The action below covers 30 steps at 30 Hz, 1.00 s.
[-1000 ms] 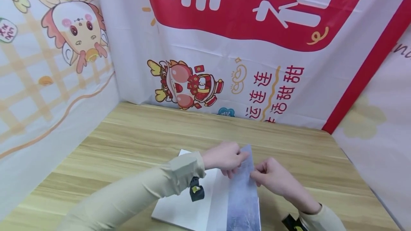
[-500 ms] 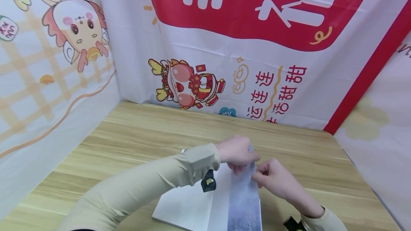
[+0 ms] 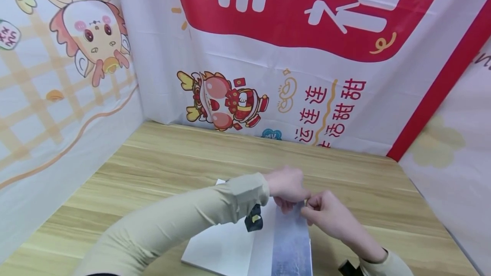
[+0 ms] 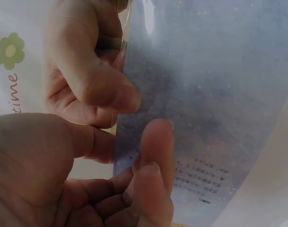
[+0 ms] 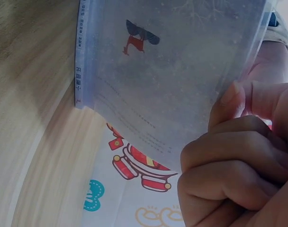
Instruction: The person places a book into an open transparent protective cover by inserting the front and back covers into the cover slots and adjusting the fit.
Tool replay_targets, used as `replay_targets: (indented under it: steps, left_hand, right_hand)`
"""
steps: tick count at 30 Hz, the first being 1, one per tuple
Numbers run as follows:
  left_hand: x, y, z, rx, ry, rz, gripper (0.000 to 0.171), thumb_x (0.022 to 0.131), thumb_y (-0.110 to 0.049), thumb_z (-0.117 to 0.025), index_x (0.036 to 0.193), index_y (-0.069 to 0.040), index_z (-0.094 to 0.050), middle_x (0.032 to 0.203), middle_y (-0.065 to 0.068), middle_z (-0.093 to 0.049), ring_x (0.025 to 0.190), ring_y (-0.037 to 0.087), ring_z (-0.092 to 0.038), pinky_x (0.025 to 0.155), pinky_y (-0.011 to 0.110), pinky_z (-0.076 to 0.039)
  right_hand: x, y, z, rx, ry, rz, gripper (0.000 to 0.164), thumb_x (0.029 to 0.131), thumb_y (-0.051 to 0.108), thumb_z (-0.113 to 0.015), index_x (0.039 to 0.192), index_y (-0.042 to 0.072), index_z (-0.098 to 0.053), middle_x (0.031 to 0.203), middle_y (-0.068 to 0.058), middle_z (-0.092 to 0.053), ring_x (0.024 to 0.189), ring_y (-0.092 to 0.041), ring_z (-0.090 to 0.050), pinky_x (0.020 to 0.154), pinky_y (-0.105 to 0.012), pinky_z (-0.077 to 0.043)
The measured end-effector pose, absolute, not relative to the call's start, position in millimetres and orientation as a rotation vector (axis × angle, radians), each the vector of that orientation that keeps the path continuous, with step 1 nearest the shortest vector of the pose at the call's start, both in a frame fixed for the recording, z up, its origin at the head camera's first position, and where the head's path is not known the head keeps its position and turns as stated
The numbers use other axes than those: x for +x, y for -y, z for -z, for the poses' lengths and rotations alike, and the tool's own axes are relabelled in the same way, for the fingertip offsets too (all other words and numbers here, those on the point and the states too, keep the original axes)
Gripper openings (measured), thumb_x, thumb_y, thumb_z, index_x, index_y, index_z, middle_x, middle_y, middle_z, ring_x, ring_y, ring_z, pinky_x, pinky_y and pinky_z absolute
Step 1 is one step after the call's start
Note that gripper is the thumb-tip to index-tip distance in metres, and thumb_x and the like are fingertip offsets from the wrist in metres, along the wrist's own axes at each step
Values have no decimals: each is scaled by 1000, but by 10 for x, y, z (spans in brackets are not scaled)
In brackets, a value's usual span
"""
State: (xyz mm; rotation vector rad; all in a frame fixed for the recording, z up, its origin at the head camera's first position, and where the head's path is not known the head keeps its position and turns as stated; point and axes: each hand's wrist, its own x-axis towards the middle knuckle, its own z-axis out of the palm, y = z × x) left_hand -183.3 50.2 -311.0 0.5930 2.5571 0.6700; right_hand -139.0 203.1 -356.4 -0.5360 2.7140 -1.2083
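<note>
A book (image 3: pixel 220 248) lies opened on the table, its white inner side up at the left. Along its right side stands a blue-grey printed flap of the book's cover (image 3: pixel 292 242), glossy as if under clear plastic. My right hand (image 3: pixel 326 214) pinches the flap's outer edge, thumb on the printed face in the right wrist view. My left hand (image 3: pixel 287 186) reaches across and grips the same edge near the top corner, fingertips (image 4: pixel 156 142) over the print. Both hands nearly meet. The narrow lettered spine (image 5: pixel 80 61) shows in the right wrist view.
The wood-grain table (image 3: pixel 184 152) runs back to a printed cloth (image 3: pixel 153 54) hung behind it. More cloth covers the left and right sides. A small black wrist camera (image 3: pixel 254 218) hangs under the left sleeve, close over the book.
My left hand has slid right along the top of the flap to its outer edge, close beside my right hand. The right hand keeps its pinch almost unmoved.
</note>
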Motion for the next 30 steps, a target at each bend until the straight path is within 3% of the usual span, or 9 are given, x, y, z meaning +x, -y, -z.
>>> replay_targets:
  steps: [11,20,30]
  left_hand:
    - [-1834,-541,3120,561,-2576,-630,36,95,-30,-54,68,-8,-62,51,1,-57,41,11,-55,39,22,-45]
    - [-1862,-488,3105,630,-2575,-640,44,94,-27,-53,55,-7,-59,46,2,-52,37,11,-49,35,21,-39]
    - [-1877,-418,3112,640,-2513,-760,39,94,-24,-53,61,-5,-60,48,3,-53,39,12,-53,37,22,-42]
  right_hand:
    - [-1384,-2037,3588,-536,-2704,1231,23,78,6,-59,56,7,-53,49,7,-39,41,-2,-25,38,-18,-21]
    - [-1387,-2014,3573,-525,-2700,1257,21,82,9,-58,61,9,-56,48,5,-36,41,-3,-23,38,-19,-19]
    - [-1401,-2024,3567,-556,-2590,1316,27,91,13,-56,65,8,-57,49,4,-37,40,-5,-28,36,-19,-23]
